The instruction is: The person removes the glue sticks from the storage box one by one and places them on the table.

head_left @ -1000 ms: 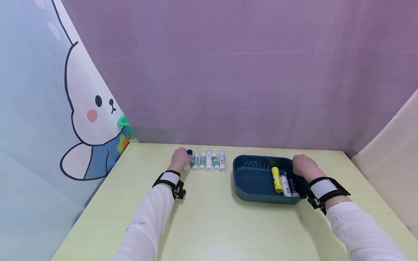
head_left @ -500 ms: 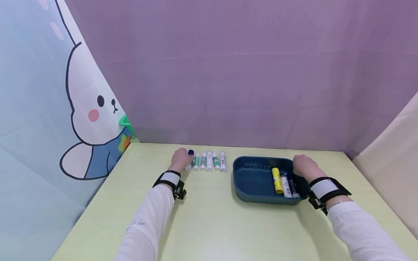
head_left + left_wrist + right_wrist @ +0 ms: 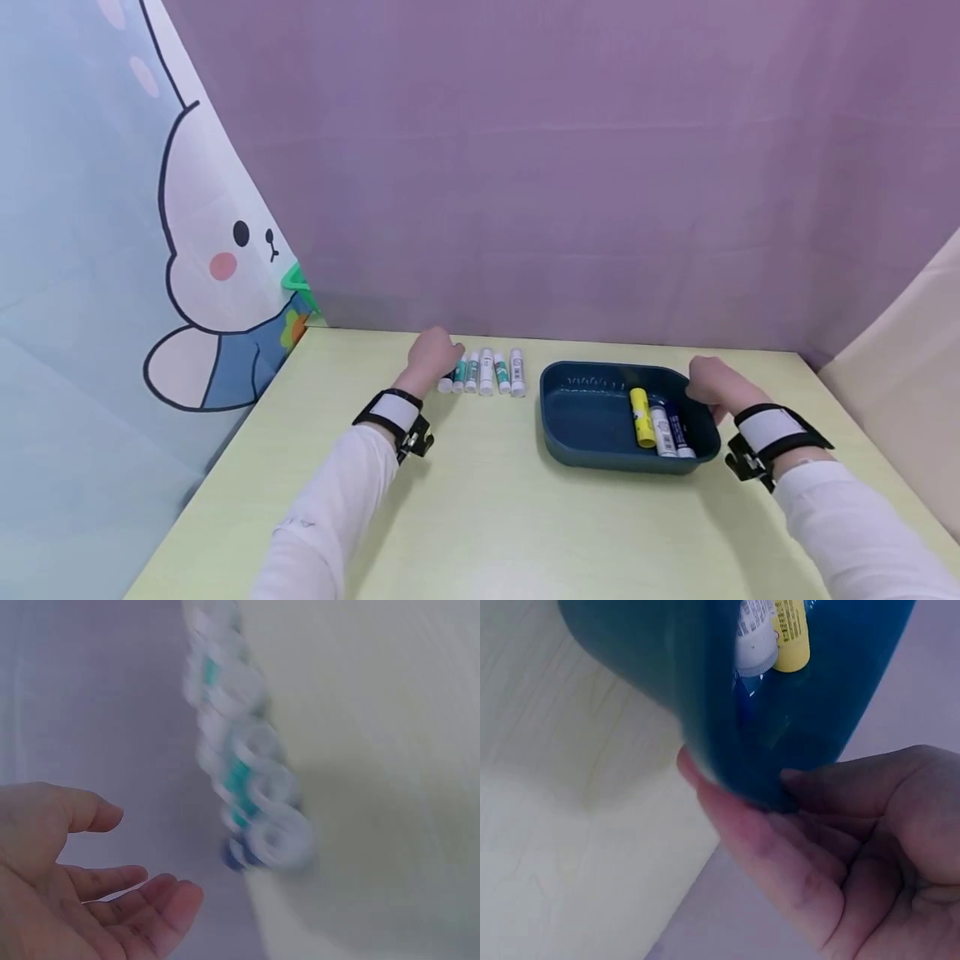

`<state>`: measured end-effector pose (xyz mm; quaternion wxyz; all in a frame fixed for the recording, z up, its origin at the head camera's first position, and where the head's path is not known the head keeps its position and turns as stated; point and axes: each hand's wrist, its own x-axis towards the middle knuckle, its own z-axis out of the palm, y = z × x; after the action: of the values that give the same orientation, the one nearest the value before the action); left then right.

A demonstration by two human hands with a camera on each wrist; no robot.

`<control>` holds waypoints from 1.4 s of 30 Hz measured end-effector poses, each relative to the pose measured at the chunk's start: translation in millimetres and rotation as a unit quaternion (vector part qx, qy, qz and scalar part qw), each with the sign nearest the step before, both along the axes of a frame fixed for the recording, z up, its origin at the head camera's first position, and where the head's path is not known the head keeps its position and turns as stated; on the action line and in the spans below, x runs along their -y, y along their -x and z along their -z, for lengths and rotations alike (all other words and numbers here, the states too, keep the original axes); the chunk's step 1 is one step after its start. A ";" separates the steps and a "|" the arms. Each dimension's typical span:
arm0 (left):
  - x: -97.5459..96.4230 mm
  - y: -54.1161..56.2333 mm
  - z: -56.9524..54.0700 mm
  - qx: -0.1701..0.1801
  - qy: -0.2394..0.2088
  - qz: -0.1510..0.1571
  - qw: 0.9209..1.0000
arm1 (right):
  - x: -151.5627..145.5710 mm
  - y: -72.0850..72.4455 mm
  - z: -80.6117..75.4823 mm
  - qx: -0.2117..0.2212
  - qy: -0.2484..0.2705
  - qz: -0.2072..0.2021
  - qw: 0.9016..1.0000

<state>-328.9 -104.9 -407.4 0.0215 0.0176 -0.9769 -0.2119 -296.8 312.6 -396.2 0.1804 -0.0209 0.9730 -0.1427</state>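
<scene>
Tubes, row of six: lying side by side on the table near its far edge, long axes running away from the person, white bases toward the person. Left hand much the nearer, at the row's left end; the row lies to its right and toward the person. Thumb and fingers parted, fingers loosely bent, nothing held; whether a fingertip touches a tube cannot be told, the left wrist view being blurred.

Purple curtain: behind the table. Printed cloth at left, with a cartoon animal; pale cloth at right.

Table: pale wood pattern, bearing all below.

Tray: dark teal, right of the row and just beside it; its raised left wall stands between row and interior.

Right hand: at the tray's right end, pinching the rim, thumb inside, fingers outside.

Tray contents, three, toward the right end, slightly slanted: yellow tube, white tube, dark-blue tube nearest the right wall.

End tube: leftmost of the row, hemmed on its right by its neighbour.

Dark-blue cap: on that tube's far end, hidden by the hand from the head camera.
</scene>
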 end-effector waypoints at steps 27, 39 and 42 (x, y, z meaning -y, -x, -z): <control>-179.4 -82.1 -44.3 -0.026 0.034 0.262 0.964 | -35.7 -1.4 8.6 0.089 0.197 0.008 0.976; -232.0 -85.4 -20.0 0.014 0.076 0.227 0.971 | -38.6 -1.1 9.1 0.097 0.216 0.003 0.971; -239.6 -82.8 -13.8 0.033 0.071 0.213 0.974 | -38.6 -0.7 9.2 0.099 0.218 0.006 0.971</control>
<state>-246.1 134.7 -393.6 -0.0555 -0.1849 -0.9710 -0.1411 -296.1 351.3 -405.5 0.2657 -0.0393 0.8961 -0.3534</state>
